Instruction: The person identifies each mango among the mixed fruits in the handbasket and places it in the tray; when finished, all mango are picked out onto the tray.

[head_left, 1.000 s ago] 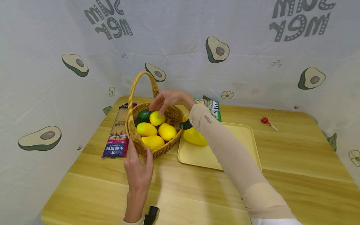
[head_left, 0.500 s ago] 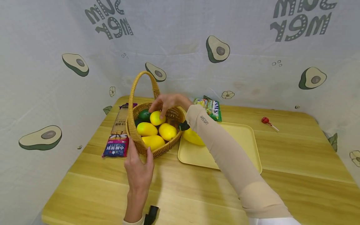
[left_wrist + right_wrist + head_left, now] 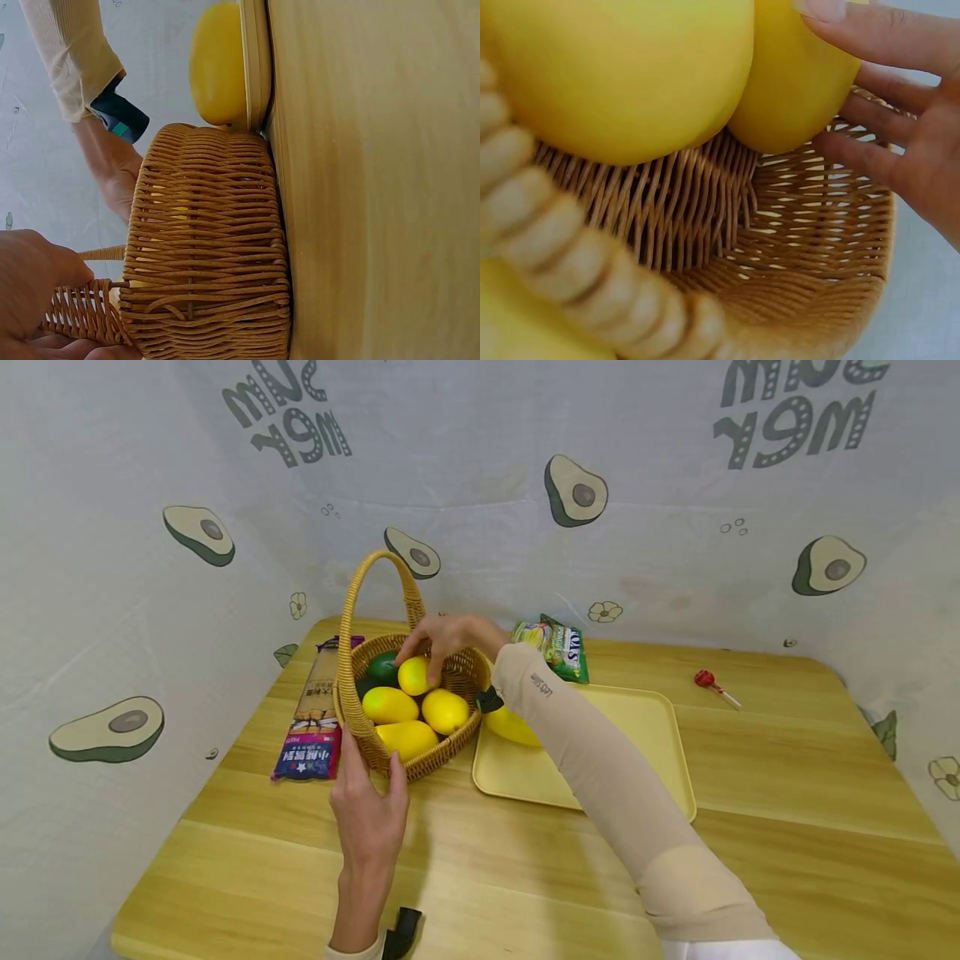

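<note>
In the head view a wicker basket (image 3: 442, 755) with a tall arched handle stands at the table's left. Several yellow fruits, among them an oblong one (image 3: 408, 739), and a dark green fruit (image 3: 383, 668) lie inside. My left hand (image 3: 371, 814) grips the basket's near side where the handle meets the rim; in the left wrist view, that hand (image 3: 37, 289) wraps the handle's base. My right hand (image 3: 450, 637) reaches into the basket from above. Its thumb and fingers hold a smooth yellow fruit (image 3: 791, 82), the rearmost yellow one, beside the green fruit.
A pasta packet (image 3: 311, 718) lies left of the basket. To the right, a yellow tray (image 3: 525, 777) bears a large yellow fruit (image 3: 513, 727), partly behind the right sleeve. A green snack bag (image 3: 562, 652) lies behind the tray, and a red lollipop (image 3: 705, 679) farther right.
My right hand has lowered slightly, and its fingers and thumb have closed around the rear yellow fruit. My left hand and the basket stay in place.
</note>
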`<state>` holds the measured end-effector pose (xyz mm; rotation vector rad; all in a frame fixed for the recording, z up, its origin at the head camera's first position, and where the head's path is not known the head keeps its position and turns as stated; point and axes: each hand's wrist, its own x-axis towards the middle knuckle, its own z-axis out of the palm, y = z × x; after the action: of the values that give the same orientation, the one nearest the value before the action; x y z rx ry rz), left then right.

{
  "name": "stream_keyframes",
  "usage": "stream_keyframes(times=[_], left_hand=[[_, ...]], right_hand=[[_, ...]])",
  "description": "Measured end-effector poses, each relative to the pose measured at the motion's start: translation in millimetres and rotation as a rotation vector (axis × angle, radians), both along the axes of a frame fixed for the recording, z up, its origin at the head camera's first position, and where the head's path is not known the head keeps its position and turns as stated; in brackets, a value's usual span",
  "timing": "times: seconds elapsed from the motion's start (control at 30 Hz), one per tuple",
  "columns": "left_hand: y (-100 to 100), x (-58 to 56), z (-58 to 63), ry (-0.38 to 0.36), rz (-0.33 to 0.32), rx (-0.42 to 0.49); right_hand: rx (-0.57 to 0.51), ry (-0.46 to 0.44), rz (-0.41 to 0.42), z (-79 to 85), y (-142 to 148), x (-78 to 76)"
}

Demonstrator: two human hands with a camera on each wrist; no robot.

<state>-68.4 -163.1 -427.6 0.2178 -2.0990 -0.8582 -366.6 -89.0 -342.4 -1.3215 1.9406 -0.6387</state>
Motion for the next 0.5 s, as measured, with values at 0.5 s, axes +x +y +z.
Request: stream_keyframes(times=[0.5], left_hand=[[0.9, 0.6, -0.6, 0.013, -0.005, 0.004]], right_hand=[[-0.128, 0.098, -0.038, -3.2, 12.1, 1.4]])
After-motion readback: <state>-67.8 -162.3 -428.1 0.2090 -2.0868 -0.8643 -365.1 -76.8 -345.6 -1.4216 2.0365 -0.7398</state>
